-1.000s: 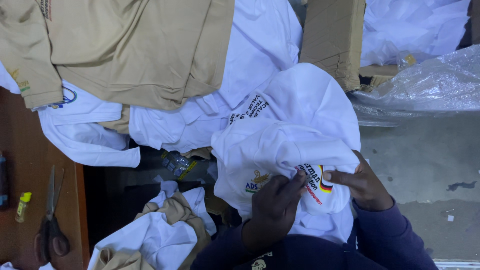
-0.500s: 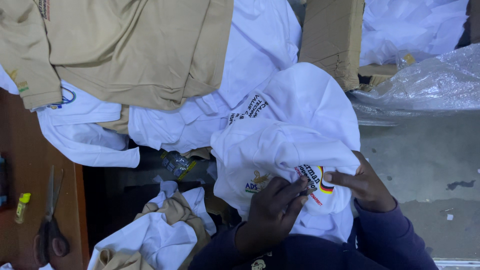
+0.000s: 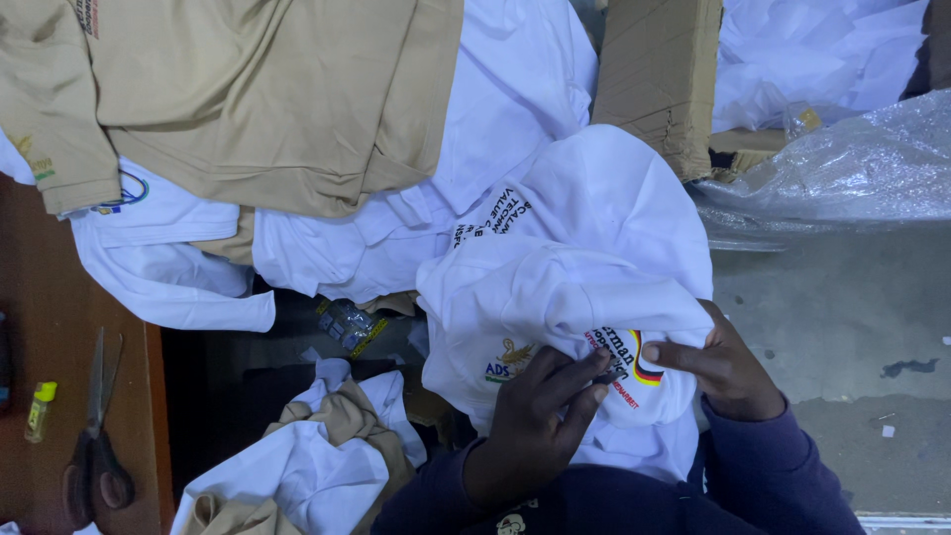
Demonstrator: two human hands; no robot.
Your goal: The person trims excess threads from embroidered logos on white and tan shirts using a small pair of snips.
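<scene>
White shirt (image 3: pixel 565 297) is lying bunched just below the cardboard box (image 3: pixel 659 74); your left hand (image 3: pixel 535 426) and right hand (image 3: pixel 728 372) are pinching its printed patch, risking snagging threads.

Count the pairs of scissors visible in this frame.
1. A single pair of scissors lies on the brown table at the lower left, beside a small yellow-capped item. More could be hidden under the piled garments.
</scene>
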